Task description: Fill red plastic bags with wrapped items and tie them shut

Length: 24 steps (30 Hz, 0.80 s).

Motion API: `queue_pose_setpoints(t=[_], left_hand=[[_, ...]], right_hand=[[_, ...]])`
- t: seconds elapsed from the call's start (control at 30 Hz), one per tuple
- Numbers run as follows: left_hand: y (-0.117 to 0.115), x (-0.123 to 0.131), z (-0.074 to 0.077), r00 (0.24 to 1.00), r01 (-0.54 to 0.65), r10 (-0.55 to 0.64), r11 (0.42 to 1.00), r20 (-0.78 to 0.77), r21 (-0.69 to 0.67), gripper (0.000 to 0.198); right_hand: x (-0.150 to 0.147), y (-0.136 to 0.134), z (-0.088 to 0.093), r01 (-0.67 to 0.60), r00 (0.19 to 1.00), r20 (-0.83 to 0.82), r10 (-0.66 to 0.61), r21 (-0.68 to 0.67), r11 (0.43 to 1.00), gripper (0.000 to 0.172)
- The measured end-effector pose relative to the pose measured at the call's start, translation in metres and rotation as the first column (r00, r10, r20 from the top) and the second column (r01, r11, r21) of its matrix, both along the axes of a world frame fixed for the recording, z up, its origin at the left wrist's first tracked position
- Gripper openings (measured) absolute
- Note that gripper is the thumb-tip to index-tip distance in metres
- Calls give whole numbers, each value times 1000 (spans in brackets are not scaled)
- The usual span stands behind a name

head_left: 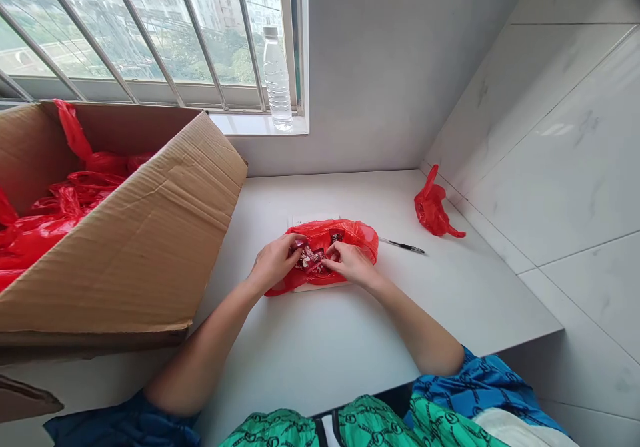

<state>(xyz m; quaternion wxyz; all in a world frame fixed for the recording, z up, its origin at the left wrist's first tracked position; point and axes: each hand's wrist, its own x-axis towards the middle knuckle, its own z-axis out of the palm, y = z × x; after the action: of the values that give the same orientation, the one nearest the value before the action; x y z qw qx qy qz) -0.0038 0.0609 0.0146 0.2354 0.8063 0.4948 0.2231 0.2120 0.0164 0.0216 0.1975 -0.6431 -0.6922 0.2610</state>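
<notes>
An opened red plastic bag (367,235) lies spread on the white table, with several small dark-red patterned packets (311,260) inside it. My left hand (274,260) reaches into the bag from the left, its fingers closed on a shiny dark-red packet. From the right, my right hand (353,262) has thumb and fingers pinched at the edge of a packet in the middle. Part of what the fingers hold is hidden. Beneath the bag, the edge of a white pad or sheet (315,219) shows.
A large cardboard box (125,233) full of red plastic bags (45,230) stands at the left. A black pen (404,245) lies right of the opened bag. Farther right sits a knotted red bag (431,207) near the tiled wall. A water bottle (277,80) stands on the windowsill.
</notes>
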Motion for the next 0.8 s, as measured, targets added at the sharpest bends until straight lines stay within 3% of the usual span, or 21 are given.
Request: queue_pose_setpoints(t=[0.1, 0.2, 0.37, 0.53, 0.67, 0.8], left_hand=[[0, 0, 0, 1000, 5, -5, 1000, -4, 2, 29], [1, 0, 0, 1000, 1, -1, 1000, 1, 0, 29], [0, -1, 0, 1000, 1, -1, 1000, 14, 2, 30], [-7, 3, 6, 998, -62, 61, 996, 15, 59, 33], [-15, 12, 15, 969, -74, 65, 997, 238, 29, 41], [-23, 18, 19, 871, 135, -35, 976, 490, -170, 44]], right_hand=[[-3, 2, -2, -9, 1000, 25, 8, 47, 999, 22], [-1, 3, -2, -52, 999, 0, 52, 41, 998, 20], [7, -1, 9, 9, 968, -253, -5, 15, 1000, 13], [9, -9, 23, 93, 889, -458, 24, 232, 968, 8], [2, -14, 23, 34, 910, -391, 136, 396, 918, 6], [-5, -18, 19, -104, 933, -250, 259, 500, 860, 7]])
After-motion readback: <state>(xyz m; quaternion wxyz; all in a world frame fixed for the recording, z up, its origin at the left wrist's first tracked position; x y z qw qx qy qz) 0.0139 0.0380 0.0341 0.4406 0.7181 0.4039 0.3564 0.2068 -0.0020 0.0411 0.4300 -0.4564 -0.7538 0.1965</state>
